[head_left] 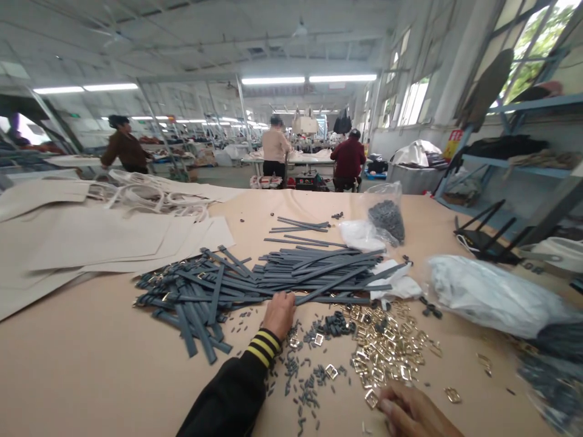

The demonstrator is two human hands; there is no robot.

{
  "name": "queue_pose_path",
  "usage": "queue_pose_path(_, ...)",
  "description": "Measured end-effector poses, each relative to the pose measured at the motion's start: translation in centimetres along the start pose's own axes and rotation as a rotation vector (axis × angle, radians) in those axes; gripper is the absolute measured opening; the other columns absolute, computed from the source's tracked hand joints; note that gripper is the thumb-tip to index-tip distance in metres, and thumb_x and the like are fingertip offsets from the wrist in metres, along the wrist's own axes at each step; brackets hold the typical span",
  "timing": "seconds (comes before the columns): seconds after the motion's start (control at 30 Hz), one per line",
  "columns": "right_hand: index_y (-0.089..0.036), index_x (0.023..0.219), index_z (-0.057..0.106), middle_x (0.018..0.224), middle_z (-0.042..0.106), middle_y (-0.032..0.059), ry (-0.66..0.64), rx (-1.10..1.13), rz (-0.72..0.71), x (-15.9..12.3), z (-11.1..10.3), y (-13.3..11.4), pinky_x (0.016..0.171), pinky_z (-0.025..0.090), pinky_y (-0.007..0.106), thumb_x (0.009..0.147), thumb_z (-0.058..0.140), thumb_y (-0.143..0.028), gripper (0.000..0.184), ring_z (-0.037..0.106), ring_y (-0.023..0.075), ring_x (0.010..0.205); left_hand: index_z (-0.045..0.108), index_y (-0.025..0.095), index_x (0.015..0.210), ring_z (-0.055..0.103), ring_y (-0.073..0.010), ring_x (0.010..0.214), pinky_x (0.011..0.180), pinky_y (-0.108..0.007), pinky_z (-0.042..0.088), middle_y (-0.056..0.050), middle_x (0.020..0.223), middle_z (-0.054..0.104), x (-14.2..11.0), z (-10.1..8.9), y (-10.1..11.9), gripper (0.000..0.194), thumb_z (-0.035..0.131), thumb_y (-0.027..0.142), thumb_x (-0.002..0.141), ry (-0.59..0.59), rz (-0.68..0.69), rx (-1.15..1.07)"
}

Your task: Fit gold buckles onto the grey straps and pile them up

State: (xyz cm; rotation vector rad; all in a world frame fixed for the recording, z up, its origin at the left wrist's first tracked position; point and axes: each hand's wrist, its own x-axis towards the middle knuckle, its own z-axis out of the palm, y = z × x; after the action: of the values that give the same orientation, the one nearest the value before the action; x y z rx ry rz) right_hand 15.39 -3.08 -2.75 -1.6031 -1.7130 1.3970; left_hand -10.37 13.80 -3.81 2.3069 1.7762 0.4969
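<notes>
My left hand (279, 314) reaches forward in a black sleeve with yellow cuff stripes and rests on the near edge of a pile of grey-blue straps (319, 274); its fingers are curled over the strap ends. My right hand (410, 411) lies at the bottom edge beside a heap of gold metal buckles (387, 349), fingers folded near a single buckle (371, 399). A second heap of straps with buckles fitted (191, 297) lies to the left. Small grey loops (303, 382) are scattered between my hands.
Cream fabric panels (91, 240) and white webbing (146, 197) cover the table's left. A clear bag of dark parts (387, 215) and white plastic bags (483, 294) sit at the right. Several people work at tables far behind. Blue shelving (523, 158) stands at the right.
</notes>
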Motion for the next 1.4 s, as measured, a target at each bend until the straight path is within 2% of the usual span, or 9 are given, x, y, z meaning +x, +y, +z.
queue_pose_path(0.1,-0.016,0.078,0.052,0.060,0.052,-0.0022,0.043,0.022,-0.013,-0.1,0.2,-0.4,0.047,0.037,0.019,0.084,0.038,-0.041,0.029,0.048,0.0097,0.050,0.049,0.017,0.082,0.045,-0.0221,0.090,0.078,-0.035,0.036,-0.008,0.091,0.052,-0.3,-0.1,0.1,0.009,0.042,0.014,0.076,-0.016,0.003,-0.008)
queue_pose_path(0.23,-0.016,0.074,0.053,0.058,0.053,-0.0028,0.080,0.041,-0.073,0.0,0.5,-1.0,0.047,0.037,0.019,0.083,0.042,-0.036,0.025,0.048,0.0088,0.049,0.049,0.017,0.083,0.049,-0.0204,0.085,0.077,-0.033,0.037,-0.006,0.086,0.054,-0.3,-0.7,0.7,0.011,0.043,0.012,0.075,-0.070,0.045,-0.091)
queue_pose_path(0.37,-0.014,0.084,0.056,0.064,0.058,-0.0006,0.099,0.232,-0.056,0.3,0.8,-1.0,0.043,0.037,0.018,0.079,0.048,-0.040,0.027,0.048,0.0073,0.046,0.050,0.017,0.076,0.052,-0.0139,0.068,0.065,-0.024,0.041,-0.001,0.070,0.054,-2.0,-1.8,3.9,0.015,0.036,0.020,0.082,-0.169,0.179,-0.278)
queue_pose_path(0.5,-0.015,0.104,0.052,0.083,0.062,0.0051,0.187,0.607,-0.097,0.7,0.4,-1.9,0.039,0.038,0.017,0.074,0.056,-0.046,0.043,0.052,0.0083,0.050,0.050,0.016,0.074,0.046,-0.0083,0.045,0.045,-0.019,0.038,0.003,0.056,0.049,-6.4,-1.3,8.8,0.027,0.035,0.036,0.084,-0.510,0.203,-0.896)
queue_pose_path(0.57,-0.015,0.100,0.055,0.083,0.063,0.0047,0.336,0.794,-0.143,0.7,-0.3,-2.2,0.038,0.036,0.015,0.074,0.057,-0.046,0.040,0.049,0.0061,0.048,0.050,0.014,0.070,0.041,-0.0058,0.038,0.039,-0.017,0.032,0.003,0.053,0.049,-8.5,-0.1,10.4,0.030,0.039,0.040,0.082,-0.662,0.149,-1.109)
queue_pose_path(0.63,-0.013,0.090,0.058,0.076,0.063,0.0033,0.504,0.898,-0.155,0.5,-1.1,-1.9,0.036,0.033,0.013,0.074,0.059,-0.043,0.034,0.044,0.0037,0.045,0.049,0.014,0.064,0.035,-0.0037,0.033,0.035,-0.015,0.025,0.004,0.046,0.045,-9.9,1.4,11.0,0.034,0.041,0.041,0.082,-0.714,0.089,-1.206)
queue_pose_path(0.77,-0.011,0.085,0.061,0.073,0.065,0.0041,0.639,0.918,-0.089,-0.4,-2.4,0.4,0.038,0.037,0.012,0.071,0.064,-0.038,0.031,0.048,0.0051,0.048,0.049,0.013,0.061,0.030,-0.0020,0.029,0.032,-0.014,0.020,0.007,0.039,0.040,-10.4,3.4,10.3,0.035,0.045,0.043,0.079,-0.712,-0.044,-1.249)
queue_pose_path(0.9,-0.010,0.088,0.061,0.077,0.066,0.0048,0.693,0.975,-0.062,-1.3,-2.7,2.3,0.041,0.043,0.012,0.072,0.065,-0.034,0.029,0.052,0.0063,0.053,0.046,0.015,0.063,0.032,-0.0021,0.026,0.029,-0.012,0.022,0.007,0.038,0.046,-10.0,3.5,9.9,0.031,0.052,0.042,0.075,-0.669,-0.203,-1.297)
queue_pose_path(1.4,-0.010,0.091,0.059,0.083,0.067,0.0064,0.715,1.090,-0.075,-1.5,-2.4,3.7,0.045,0.049,0.013,0.072,0.066,-0.033,0.031,0.061,0.0088,0.059,0.048,0.015,0.076,0.047,-0.0045,0.034,0.029,-0.010,0.034,0.004,0.051,0.057,-9.6,3.1,10.5,0.034,0.061,0.046,0.067,-0.564,-0.367,-1.504)
